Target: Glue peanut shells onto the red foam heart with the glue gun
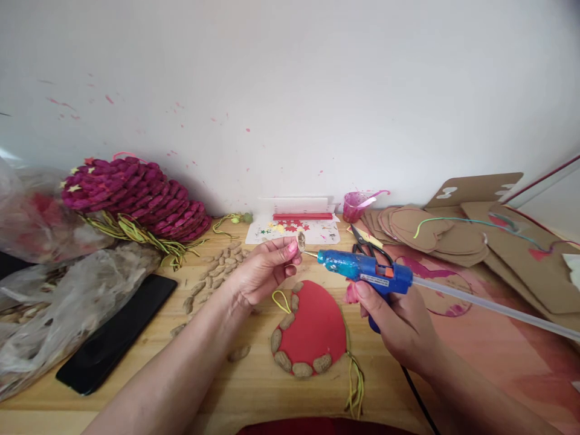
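Left hand (272, 264): I'm pinching peanut shell (301, 243); right hand (403, 320): gripping glue gun (348, 264). Red heart (312, 326) is lying near surface's (244, 386) front edge.

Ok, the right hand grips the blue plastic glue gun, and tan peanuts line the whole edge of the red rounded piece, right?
Not quite: the tan peanuts line only the left and lower edge of the red rounded piece, as the head view shows; none lie along its right edge. The right hand does grip the blue plastic glue gun.
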`<state>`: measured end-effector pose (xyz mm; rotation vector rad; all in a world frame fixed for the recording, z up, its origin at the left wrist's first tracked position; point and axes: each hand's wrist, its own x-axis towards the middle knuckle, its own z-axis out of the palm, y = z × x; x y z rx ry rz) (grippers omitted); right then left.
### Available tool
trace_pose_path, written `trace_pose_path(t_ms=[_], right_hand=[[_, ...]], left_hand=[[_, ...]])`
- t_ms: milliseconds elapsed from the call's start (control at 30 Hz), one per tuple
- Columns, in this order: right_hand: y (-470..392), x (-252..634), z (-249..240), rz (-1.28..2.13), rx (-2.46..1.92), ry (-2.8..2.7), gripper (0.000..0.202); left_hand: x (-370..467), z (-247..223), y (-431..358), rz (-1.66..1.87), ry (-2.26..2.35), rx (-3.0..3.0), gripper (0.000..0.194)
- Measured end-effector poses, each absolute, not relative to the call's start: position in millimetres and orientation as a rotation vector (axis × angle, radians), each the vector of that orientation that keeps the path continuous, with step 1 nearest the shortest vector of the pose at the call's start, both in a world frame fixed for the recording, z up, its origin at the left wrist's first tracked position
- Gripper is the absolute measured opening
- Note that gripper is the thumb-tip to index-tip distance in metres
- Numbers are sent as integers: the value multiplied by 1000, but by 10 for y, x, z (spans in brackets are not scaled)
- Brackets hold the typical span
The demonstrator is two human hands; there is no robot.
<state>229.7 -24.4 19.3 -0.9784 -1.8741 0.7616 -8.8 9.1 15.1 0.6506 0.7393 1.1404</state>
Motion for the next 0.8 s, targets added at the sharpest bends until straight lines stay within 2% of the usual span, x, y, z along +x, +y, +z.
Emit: trace_pose_path(t_ms=[800], right_hand=[[-249, 2294, 219, 747, -1060, -1841, 32]], left_hand=[[-92, 159, 76, 1137, 740, 677, 32]])
